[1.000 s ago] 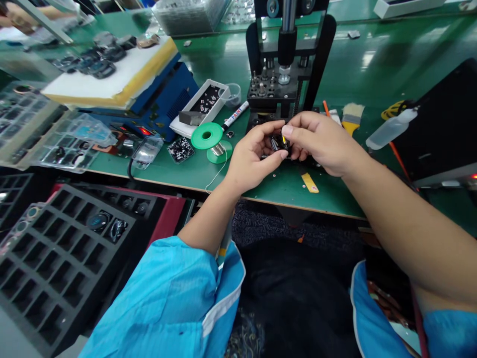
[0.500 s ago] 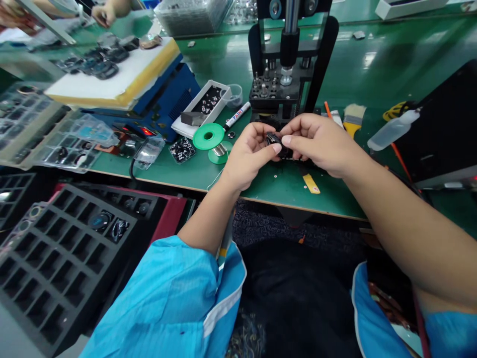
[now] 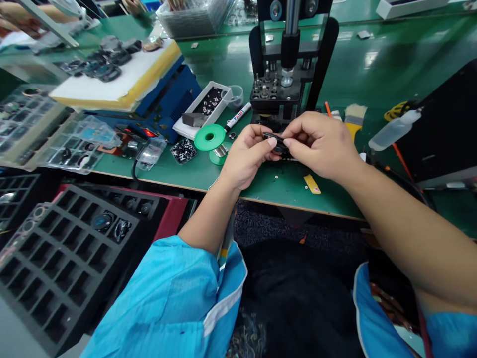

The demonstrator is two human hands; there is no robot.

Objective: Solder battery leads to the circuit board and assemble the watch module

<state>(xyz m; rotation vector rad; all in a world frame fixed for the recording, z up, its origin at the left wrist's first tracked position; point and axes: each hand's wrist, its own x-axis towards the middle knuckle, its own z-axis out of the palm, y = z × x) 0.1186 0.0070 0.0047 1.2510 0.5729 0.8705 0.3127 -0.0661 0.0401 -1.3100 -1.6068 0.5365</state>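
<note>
A small dark round part [image 3: 278, 142] is held between both hands above the green bench, in front of the black press [image 3: 278, 94]. My left hand [image 3: 249, 155] is closed on its left side, thumb on top. From the right, my right hand [image 3: 318, 144] pinches the same part between thumb and fingers. The fingers cover much of it, so its details are hard to make out. A green solder spool [image 3: 209, 137] stands just left of my left hand. Below my right hand, a yellow strip [image 3: 312, 184] lies on the bench.
A blue machine [image 3: 164, 104] with dark watch-like parts on its padded top stands at left. A black foam tray [image 3: 70, 253] sits at lower left. To the right are a brush [image 3: 355, 119], a squeeze bottle [image 3: 395, 130] and a black panel [image 3: 447, 124]. Another person's arm shows at upper left.
The dark part has turned and now lies flatter between my fingers. Both hands stay in nearly the same place. At upper left, the other person's hand has moved.
</note>
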